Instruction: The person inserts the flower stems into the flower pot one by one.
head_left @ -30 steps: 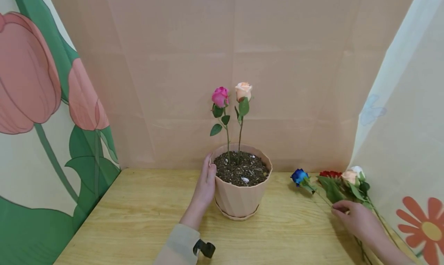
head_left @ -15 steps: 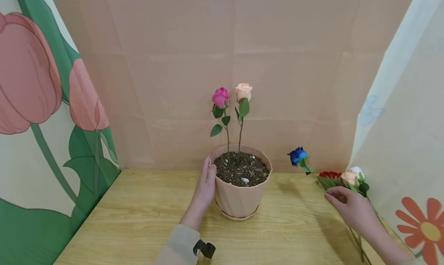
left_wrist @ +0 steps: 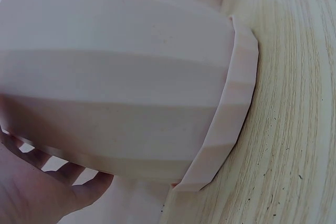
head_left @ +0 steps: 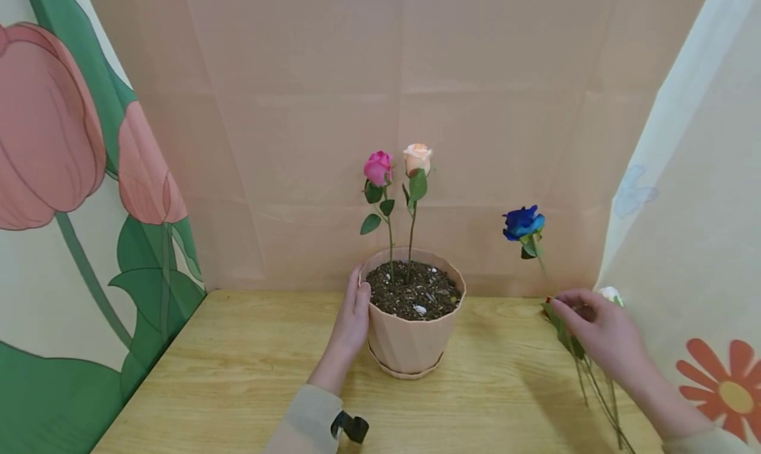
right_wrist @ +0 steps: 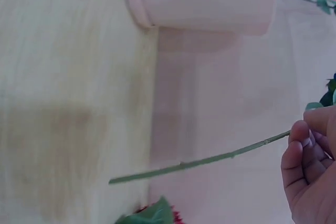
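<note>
A pinkish flower pot [head_left: 410, 341] filled with dark soil stands on a matching saucer. A pink rose [head_left: 378, 168] and a peach rose [head_left: 418, 158] rise upright from the soil. My left hand [head_left: 352, 318] rests against the pot's left side; in the left wrist view its fingers [left_wrist: 92, 187] lie along the wall, partly hidden. To the right, my right hand [head_left: 603, 335] pinches the stem of a blue rose [head_left: 523, 223] between thumb and fingers, bloom up and above the table. The bare stem [right_wrist: 210, 159] extends below the hand in the right wrist view.
Beneath my right hand lie more flowers, with a white bloom [head_left: 612, 295], green leaves [head_left: 559, 325] and several stems [head_left: 609, 408] visible. The wooden table [head_left: 250, 368] meets a pinkish backdrop [head_left: 297, 143] behind the pot. Printed floral panels flank both sides.
My right hand has lifted the blue rose off the table, raising its bloom and tilting it more upright. My left hand and the pot have stayed put.
</note>
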`<state>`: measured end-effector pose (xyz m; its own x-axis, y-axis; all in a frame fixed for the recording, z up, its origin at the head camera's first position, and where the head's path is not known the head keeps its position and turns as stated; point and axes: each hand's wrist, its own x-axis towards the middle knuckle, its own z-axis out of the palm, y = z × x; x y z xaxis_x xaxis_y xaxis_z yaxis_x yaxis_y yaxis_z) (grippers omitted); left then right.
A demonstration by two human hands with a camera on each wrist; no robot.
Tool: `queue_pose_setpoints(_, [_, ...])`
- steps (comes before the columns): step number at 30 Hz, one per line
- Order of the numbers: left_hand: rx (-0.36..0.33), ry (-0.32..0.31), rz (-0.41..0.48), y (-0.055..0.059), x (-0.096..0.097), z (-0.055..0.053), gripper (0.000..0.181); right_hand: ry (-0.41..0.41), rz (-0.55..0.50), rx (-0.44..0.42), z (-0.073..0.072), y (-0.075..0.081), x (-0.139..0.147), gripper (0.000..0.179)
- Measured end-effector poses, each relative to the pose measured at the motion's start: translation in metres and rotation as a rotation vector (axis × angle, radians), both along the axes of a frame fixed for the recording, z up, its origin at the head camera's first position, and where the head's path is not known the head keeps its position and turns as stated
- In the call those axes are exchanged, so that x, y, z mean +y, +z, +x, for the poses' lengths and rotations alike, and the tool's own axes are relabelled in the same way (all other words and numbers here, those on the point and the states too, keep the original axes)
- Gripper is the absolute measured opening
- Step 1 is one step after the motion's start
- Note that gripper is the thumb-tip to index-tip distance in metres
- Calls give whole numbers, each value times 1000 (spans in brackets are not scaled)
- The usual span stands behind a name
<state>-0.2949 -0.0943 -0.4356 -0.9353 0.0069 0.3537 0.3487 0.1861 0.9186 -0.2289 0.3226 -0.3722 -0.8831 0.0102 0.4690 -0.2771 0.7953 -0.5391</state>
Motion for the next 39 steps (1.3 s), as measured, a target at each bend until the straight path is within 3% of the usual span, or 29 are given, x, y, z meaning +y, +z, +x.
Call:
queue_pose_setpoints(14, [-11,-11,-5,-1,-1,-2,57,32,-136,15,-6,42,-32,38])
queue_pose_setpoints(31, [-8,1,-13,0,-1,-1,58,56,-246,115,-18,90,-74,37])
queue_pose_setpoints(39, [-8,5,-14,-1,-2,-1,57,118,-321,214,-31,110,-99,33])
